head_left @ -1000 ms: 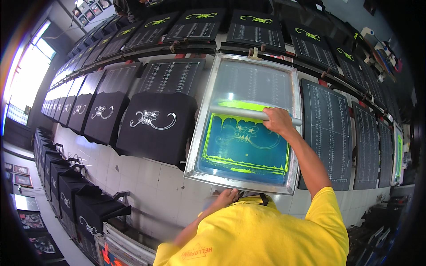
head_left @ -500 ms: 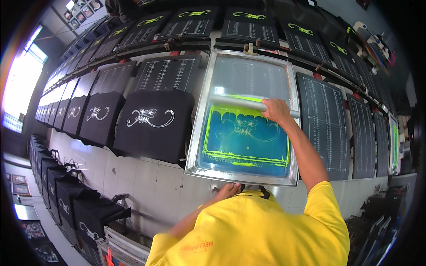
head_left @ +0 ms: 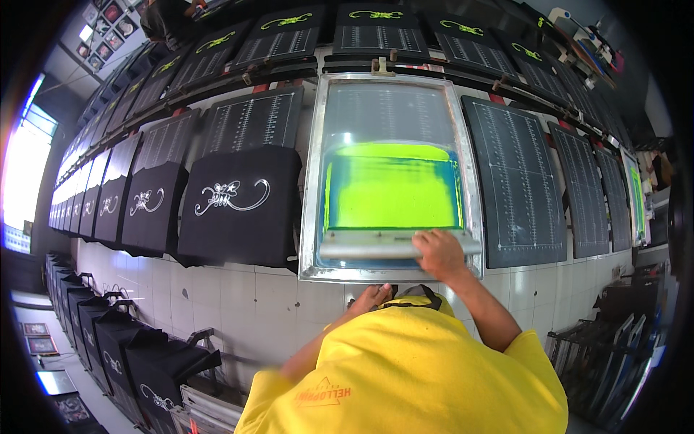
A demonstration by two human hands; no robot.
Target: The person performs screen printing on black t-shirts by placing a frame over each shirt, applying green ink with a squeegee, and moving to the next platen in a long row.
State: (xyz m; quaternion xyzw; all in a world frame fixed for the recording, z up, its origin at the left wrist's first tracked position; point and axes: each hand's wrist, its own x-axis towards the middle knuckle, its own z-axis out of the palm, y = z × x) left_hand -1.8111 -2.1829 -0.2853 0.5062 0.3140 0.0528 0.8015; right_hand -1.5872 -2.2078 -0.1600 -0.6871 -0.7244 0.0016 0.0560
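Note:
My right hand is closed around a long grey squeegee, near its right end. The squeegee lies across the near part of a metal-framed printing screen. Behind it, bright yellow-green ink covers the mesh in a broad sheet, with a thicker band at the far side. The ink hides the stencil. Just outside the screen's near edge is my left hand; its fingers are mostly hidden, and I cannot tell whether it touches the frame.
Black shirts with white scroll prints, like this shirt, line the left. Bare black platens with white grid marks stand on the right. A metal rail runs behind. Far back are prints in yellow-green and a person.
My right hand has drawn the squeegee toward me, from mid-screen to the near end. Ink now covers the stencil behind it. My left hand stays by the screen's near edge.

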